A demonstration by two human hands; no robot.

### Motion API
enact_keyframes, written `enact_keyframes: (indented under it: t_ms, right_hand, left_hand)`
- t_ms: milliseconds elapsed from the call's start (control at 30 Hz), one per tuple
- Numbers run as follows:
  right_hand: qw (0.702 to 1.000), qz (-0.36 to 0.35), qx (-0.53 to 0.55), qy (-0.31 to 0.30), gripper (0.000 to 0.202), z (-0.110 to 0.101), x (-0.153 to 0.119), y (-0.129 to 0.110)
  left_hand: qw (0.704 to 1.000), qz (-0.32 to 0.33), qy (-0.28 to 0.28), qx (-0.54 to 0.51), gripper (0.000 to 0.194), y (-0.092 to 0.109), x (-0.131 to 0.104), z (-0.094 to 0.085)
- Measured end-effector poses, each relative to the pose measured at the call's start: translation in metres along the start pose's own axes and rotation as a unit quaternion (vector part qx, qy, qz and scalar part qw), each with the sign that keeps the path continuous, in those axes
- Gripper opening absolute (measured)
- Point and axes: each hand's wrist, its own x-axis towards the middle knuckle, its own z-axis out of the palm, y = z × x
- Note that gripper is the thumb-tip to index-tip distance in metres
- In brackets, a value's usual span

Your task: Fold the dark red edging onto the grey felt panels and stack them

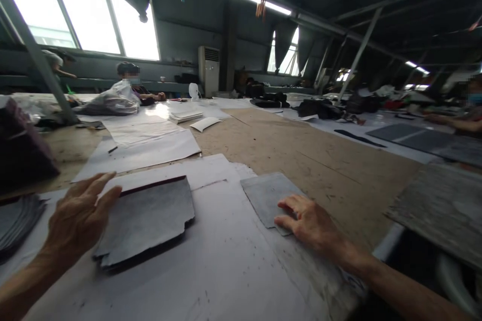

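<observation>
My left hand [77, 215] is at the left with its fingers stretched out and held together. It is beside the left edge of a stack of grey, leather-like pieces [150, 220] with notched corners and a dark red strip along the far edge. Whether the fingertips touch the stack I cannot tell. Over a flat grey piece [269, 193] on the right, my right hand [311, 223] has its fingers bent and its thumb apart from them. The fingertips are at this piece's near right part, with no visible grip on it. White paper [233, 261] lies beneath both.
More stacked grey pieces [18, 225] lie at far left, near a dark block [24, 140]. A rough grey board [444, 205] is at right. White sheets [150, 150] cover part of the brown tabletop [271, 135]. Other people sit across the table and at far right.
</observation>
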Motion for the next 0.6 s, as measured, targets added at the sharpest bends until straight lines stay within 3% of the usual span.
enact_keyframes:
  t_ms: [67, 133, 300, 467, 600]
  right_hand:
    - [1.0, -0.012, -0.002, -0.004, 0.012, 0.002, 0.002, 0.01]
    - [1.0, -0.027, 0.0, -0.007, 0.008, 0.006, 0.007, 0.014]
    - [0.996, -0.085, 0.007, -0.013, 0.014, 0.016, 0.018, 0.023]
    - [0.994, -0.101, 0.026, -0.017, 0.016, 0.02, 0.025, 0.033]
    - [0.995, -0.075, 0.062, -0.025, 0.017, 0.019, 0.029, 0.033]
  left_hand:
    - [0.999, 0.005, 0.006, 0.033, 0.043, 0.037, -0.004, 0.004]
    - [0.998, 0.055, -0.014, 0.017, 0.035, 0.077, -0.012, 0.015]
    - [0.973, 0.155, -0.15, -0.086, 0.025, 0.155, -0.036, 0.056]
    - [0.944, 0.185, -0.253, -0.101, 0.025, 0.195, -0.039, 0.093]
    - [0.935, 0.209, -0.28, -0.067, 0.025, 0.211, -0.028, 0.114]
